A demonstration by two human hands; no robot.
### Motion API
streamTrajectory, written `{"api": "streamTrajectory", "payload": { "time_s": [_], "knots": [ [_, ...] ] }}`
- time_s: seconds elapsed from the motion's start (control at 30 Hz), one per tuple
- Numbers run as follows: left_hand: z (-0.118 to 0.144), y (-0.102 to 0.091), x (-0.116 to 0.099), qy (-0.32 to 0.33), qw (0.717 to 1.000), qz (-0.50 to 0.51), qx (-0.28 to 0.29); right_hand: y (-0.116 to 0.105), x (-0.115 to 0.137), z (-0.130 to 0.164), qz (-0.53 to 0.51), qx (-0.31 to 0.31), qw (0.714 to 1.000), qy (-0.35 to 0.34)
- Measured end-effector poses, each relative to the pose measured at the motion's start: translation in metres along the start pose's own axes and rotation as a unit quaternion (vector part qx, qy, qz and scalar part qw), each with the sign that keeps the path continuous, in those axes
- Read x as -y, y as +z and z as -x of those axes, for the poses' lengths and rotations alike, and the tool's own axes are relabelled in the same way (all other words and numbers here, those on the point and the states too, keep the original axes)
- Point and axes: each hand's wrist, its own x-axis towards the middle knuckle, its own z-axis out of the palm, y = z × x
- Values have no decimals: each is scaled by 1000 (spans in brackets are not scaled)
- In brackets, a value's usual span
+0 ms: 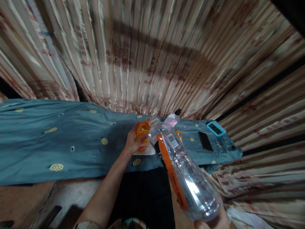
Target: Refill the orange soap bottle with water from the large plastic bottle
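My left hand (133, 140) is closed around a bottle of orange liquid (143, 128), which stands over a white sheet (150, 150). At the lower right, my right hand (218, 221) grips the base end of a large clear plastic bottle (195, 178) with an orange and black label. This bottle is tilted, its neck pointing up and left at the mouth of the orange bottle. Whether the two mouths touch, I cannot tell. It looks empty of liquid. Just behind its neck stands a clear bottle with a black cap and a pink label (172, 119).
A blue-green cloth with yellow pineapple-like prints (83, 149) covers the long table. Toward its right end lie a black phone (205, 142) and a blue-framed device with a dark screen (215, 128). A small orange item (179, 134) is partly hidden. Pleated patterned curtains (143, 57) hang behind.
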Motion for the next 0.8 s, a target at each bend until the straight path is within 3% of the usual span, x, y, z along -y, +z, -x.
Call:
{"api": "streamTrajectory", "payload": {
  "time_s": [0.2, 0.6, 0.8],
  "knots": [
    [-2, 2, 2, 0, 1000, -19, -15, 4, 1, -3, -85, -2, 996, 18],
    [-1, -2, 4, -13, 1000, -18, -2, -4, -3, 0, -49, 57, 997, -8],
    [0, -3, 1, -15, 1000, 3, 6, -4, -5, 1, -61, 46, 997, -3]
  ]
}}
